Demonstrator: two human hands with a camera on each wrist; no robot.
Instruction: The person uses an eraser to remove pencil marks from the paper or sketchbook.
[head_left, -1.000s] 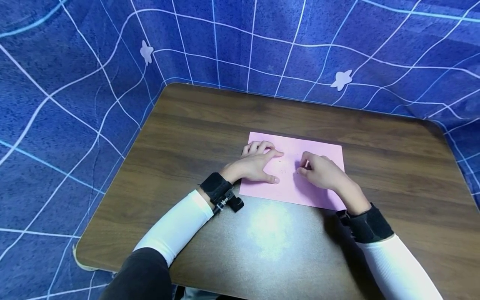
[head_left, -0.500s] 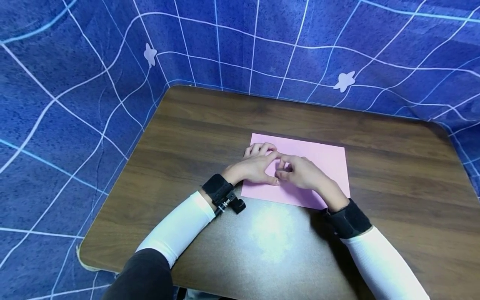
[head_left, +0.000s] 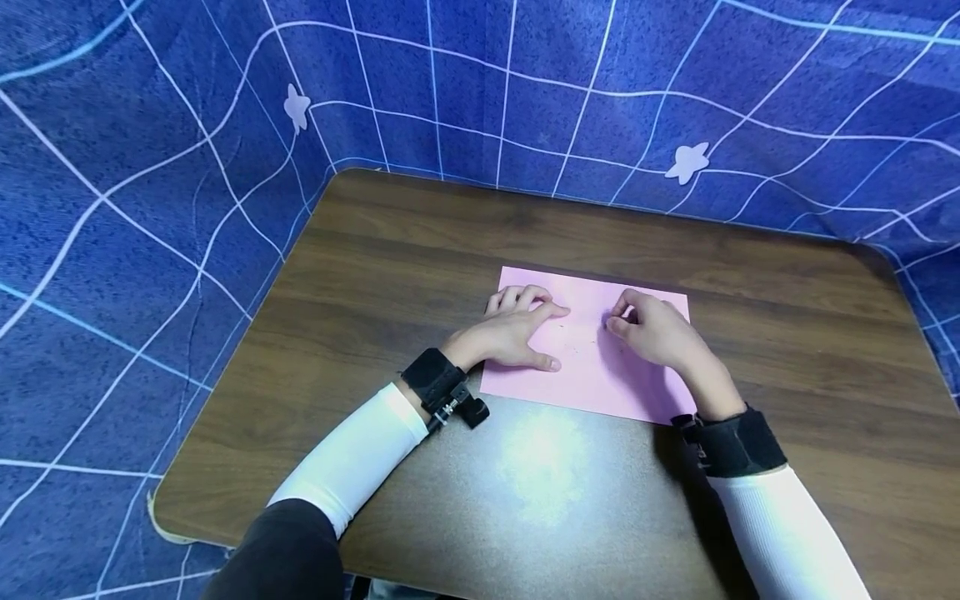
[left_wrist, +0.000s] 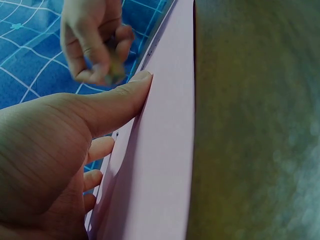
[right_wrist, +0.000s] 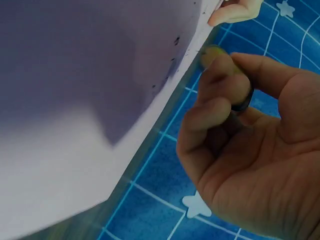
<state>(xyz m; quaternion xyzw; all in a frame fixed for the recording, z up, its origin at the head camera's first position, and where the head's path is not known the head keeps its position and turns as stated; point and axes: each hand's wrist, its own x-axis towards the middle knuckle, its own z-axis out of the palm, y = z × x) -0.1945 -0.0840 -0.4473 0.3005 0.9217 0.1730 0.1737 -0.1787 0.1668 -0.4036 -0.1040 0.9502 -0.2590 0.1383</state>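
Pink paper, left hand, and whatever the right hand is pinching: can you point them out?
pink paper (head_left: pixel 592 379): head view, bare near part of the sheet.
left hand (head_left: pixel 510 333): head view, back of the hand.
small dark object (right_wrist: pixel 243 102): right wrist view, edge showing between curled fingers; too blurred to identify.

The sheet of paper (head_left: pixel 592 367) is pale pink, with a few tiny dark specks near its middle. The table (head_left: pixel 420 258) is dark brown with a wood-grain pattern and a pale glare patch near its front edge. The cloth (head_left: pixel 135 167) around the table is deep blue, crossed by a grid of thin white lines and dotted with small white stars. The sleeves (head_left: pixel 352 454) are white, with black further up the arm. The wrist straps (head_left: pixel 431 375) are black. The small thing pinched by the right hand (right_wrist: pixel 250 145) looks dark, with a yellowish tip.
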